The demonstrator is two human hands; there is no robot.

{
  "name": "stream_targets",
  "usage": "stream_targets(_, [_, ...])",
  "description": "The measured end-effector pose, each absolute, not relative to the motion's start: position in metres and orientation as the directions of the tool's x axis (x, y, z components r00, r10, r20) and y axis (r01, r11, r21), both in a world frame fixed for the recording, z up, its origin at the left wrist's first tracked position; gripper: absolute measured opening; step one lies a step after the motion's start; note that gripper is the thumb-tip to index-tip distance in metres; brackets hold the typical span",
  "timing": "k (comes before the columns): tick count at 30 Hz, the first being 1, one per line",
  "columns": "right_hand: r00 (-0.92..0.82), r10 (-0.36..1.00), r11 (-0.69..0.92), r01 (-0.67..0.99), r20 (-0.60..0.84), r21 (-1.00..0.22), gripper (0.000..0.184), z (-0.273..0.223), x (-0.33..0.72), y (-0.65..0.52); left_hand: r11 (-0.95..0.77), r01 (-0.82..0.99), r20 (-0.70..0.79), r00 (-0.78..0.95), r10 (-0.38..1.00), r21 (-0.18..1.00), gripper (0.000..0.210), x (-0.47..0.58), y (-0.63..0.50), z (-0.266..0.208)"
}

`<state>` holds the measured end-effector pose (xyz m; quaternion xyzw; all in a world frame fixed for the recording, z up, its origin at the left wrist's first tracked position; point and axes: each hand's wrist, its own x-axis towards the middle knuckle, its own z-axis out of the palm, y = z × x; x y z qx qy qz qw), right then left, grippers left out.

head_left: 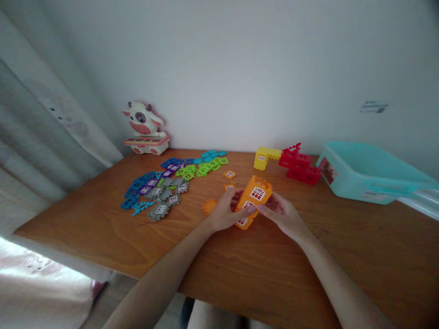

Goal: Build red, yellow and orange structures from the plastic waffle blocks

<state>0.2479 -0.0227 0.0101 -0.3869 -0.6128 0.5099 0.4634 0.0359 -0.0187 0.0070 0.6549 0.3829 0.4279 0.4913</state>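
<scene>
Between my two hands is an orange block of joined interlocking tiles [254,195], long and box-shaped, with white window prints on the side facing me. It leans at a slant above the wooden table. My left hand [227,210] grips its left side, thumb across the front. On the right side my right hand [281,214] holds it too, its thumb pressed near the left thumb; its other fingers are partly hidden behind the block. Close to my left hand lie a loose orange tile [208,207] and orange window tiles [229,174].
Piles of grey tiles [161,209], blue tiles [139,186] and green tiles [203,170] spread on the left. At the back stand a yellow built piece [261,159] and a red one [299,165]. A teal bin [363,183] sits right; a cow toy keyboard [146,130] sits back left.
</scene>
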Motion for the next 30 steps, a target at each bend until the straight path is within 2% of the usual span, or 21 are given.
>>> stream_targets(4, [-0.261, 0.929, 0.281, 0.03, 0.264, -0.959, 0.058, 0.012, 0.249, -0.028, -0.25, 0.033, 0.217, 0.393, 0.894, 0.968, 0.056, 0.031, -0.017, 0.007])
stream_targets(9, [-0.262, 0.881, 0.434, 0.117, 0.394, -0.893, 0.061, 0.017, 0.252, -0.032, -0.343, 0.053, 0.296, 0.396, 0.869, 0.938, 0.063, 0.025, -0.015, 0.009])
stream_targets(15, [-0.358, 0.801, 0.579, 0.263, 0.48, -0.772, 0.063, 0.023, 0.25, -0.036, -0.588, 0.26, 0.483, 0.371, 0.793, 0.766, 0.06, 0.019, -0.013, 0.012])
stream_targets(19, [-0.374, 0.774, 0.623, 0.308, 0.511, -0.719, 0.073, 0.019, 0.248, -0.035, -0.641, 0.307, 0.527, 0.38, 0.76, 0.703, 0.057, 0.019, -0.014, 0.014])
stream_targets(22, [-0.339, 0.814, 0.57, 0.311, 0.471, -0.761, 0.077, 0.016, 0.247, -0.034, -0.607, 0.302, 0.506, 0.351, 0.788, 0.735, 0.058, 0.02, -0.016, 0.014])
stream_targets(24, [-0.318, 0.841, 0.528, 0.313, 0.437, -0.789, 0.078, 0.014, 0.247, -0.034, -0.534, 0.256, 0.46, 0.297, 0.836, 0.806, 0.058, 0.021, -0.015, 0.013])
stream_targets(27, [-0.295, 0.879, 0.46, 0.315, 0.375, -0.83, 0.078, 0.01, 0.248, -0.032, -0.335, 0.086, 0.308, 0.234, 0.922, 0.938, 0.059, 0.024, -0.013, 0.013])
stream_targets(30, [-0.31, 0.904, 0.389, 0.308, 0.295, -0.868, 0.082, 0.007, 0.249, -0.03, -0.16, -0.051, 0.168, 0.299, 0.939, 0.986, 0.061, 0.027, -0.011, 0.011])
